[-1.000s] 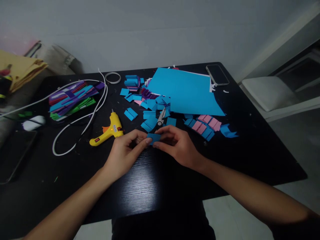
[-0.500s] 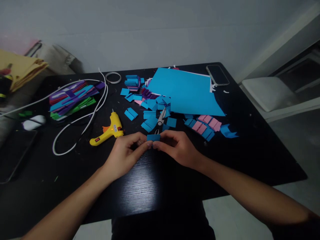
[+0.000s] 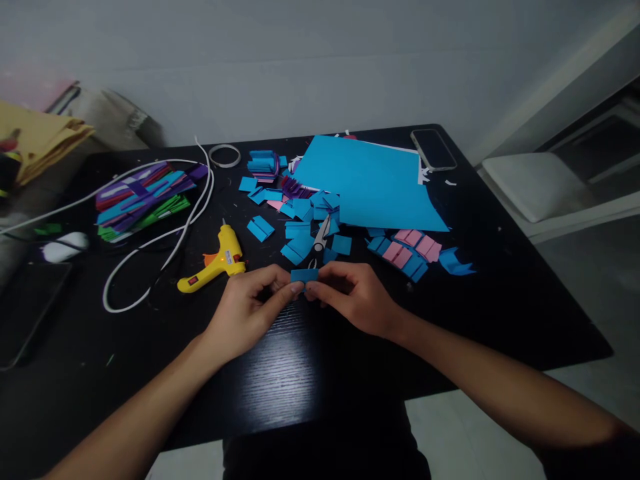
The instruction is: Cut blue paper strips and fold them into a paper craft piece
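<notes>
Black table (image 3: 500, 300) fills your bench. Far side, right of centre: a large blue paper sheet (image 3: 370, 177). Your left hand (image 3: 253, 300) and right hand (image 3: 357, 297) meet at near centre, thumbs and fingers pinching one piece between them. Yellow glue gun (image 3: 213, 267) lies just left of your left hand; an orange glow shows, so it may be hot, and a leftward elbow or knuckle slip could burn you. Scissors-like tool (image 3: 321, 237) sits just beyond your fingertips; reaching far carelessly could nick you. Smallest: the small blue paper piece (image 3: 305, 275), in both grips; uneven pressure could crease it crooked.
</notes>
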`<state>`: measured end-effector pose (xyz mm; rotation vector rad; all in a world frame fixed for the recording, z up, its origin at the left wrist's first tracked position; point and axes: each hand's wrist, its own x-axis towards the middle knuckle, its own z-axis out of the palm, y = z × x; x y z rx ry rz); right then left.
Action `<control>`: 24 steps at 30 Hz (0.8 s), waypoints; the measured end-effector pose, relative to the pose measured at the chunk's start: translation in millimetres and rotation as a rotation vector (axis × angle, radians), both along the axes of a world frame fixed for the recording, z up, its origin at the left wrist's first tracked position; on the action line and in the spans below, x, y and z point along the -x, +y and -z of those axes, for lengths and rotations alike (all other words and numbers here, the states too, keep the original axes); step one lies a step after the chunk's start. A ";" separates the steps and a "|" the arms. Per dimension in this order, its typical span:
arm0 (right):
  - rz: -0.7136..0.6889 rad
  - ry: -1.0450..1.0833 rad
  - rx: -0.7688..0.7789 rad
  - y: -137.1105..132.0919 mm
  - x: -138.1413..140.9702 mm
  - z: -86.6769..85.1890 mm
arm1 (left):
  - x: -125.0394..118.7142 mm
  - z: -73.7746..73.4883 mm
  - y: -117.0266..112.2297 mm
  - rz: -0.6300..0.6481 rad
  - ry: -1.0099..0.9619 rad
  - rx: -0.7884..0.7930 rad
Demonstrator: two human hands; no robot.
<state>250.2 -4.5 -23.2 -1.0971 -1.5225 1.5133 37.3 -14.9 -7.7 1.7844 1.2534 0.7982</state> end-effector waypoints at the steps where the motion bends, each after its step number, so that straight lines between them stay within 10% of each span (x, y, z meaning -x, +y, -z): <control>1: -0.003 0.009 0.005 0.0 0.1 0.1 | 0.0 -0.3 0.2 -0.008 -0.007 -0.005; 24: 0.007 0.008 -0.025 0.9 -0.9 -0.9 | 1.6 2.7 0.8 0.011 -0.011 0.010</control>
